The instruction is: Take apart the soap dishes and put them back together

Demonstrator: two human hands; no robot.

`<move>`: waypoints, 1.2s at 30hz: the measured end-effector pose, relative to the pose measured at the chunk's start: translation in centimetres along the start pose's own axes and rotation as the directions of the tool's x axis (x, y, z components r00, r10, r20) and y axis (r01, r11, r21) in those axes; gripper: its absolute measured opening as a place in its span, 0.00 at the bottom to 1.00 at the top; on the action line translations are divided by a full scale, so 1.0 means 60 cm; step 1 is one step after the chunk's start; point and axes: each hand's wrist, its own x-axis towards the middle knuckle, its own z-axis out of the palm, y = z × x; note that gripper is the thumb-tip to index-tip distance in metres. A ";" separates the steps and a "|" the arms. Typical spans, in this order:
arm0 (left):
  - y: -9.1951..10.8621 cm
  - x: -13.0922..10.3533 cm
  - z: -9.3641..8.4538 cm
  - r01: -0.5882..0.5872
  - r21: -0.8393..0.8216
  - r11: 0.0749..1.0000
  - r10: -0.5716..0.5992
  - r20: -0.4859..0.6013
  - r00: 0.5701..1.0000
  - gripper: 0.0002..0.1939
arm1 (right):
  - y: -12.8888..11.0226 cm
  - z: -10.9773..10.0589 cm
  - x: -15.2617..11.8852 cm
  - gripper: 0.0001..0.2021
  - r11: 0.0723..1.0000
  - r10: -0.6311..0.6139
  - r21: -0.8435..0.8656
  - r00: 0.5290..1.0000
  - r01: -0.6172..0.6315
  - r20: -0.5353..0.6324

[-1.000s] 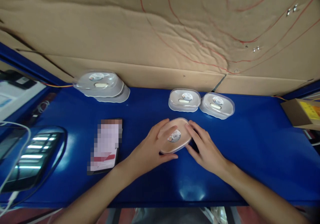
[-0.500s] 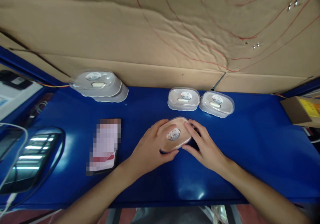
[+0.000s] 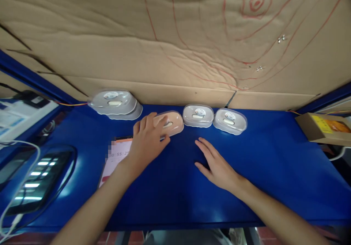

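My left hand (image 3: pixel 148 139) is closed around the left part of a peach-coloured oval box with a clear lid (image 3: pixel 175 122). Its fingers lie over the lid and the thumb is at the near side, hiding most of the label. Just right of that box stands a pale grey oval box with a clear lid (image 3: pixel 192 121), followed by a second grey box (image 3: pixel 238 122) close beside it. My right hand (image 3: pixel 219 168) is over the blue table in front of the grey boxes, fingers stretched out, holding nothing.
Stacked grey boxes (image 3: pixel 123 108) stand at the back left. A phone showing a timer (image 3: pixel 117 161) lies partly under my left forearm. Farther left are a dark glossy device (image 3: pixel 35 179) and cables. A small carton (image 3: pixel 323 130) sits at the right; cardboard (image 3: pixel 109 58) walls the back.
The peach-coloured box went from between both hands to the back, left of the grey boxes. My right hand let go of it; my left hand stayed on it. The view shifted slightly.
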 end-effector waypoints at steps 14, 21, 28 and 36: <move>0.106 0.101 0.030 -0.392 -0.265 0.881 0.430 0.106 0.896 0.27 | 0.025 -0.059 0.014 0.30 0.991 -0.062 -0.127 0.963 0.029 -0.264; 0.099 -0.014 -0.012 -0.264 -0.484 0.834 0.375 0.146 0.916 0.31 | 0.018 -0.070 0.005 0.26 0.977 -0.170 -0.177 0.929 0.116 -0.328; 0.119 0.092 0.015 -0.202 -0.342 0.918 0.226 0.029 0.974 0.29 | -0.006 -0.061 0.000 0.08 0.932 -0.326 -0.273 0.885 0.240 -0.333; 0.128 0.100 0.049 -0.211 -0.366 0.906 0.266 0.107 0.958 0.26 | -0.011 -0.044 0.004 0.11 0.891 -0.399 -0.265 0.914 0.368 -0.072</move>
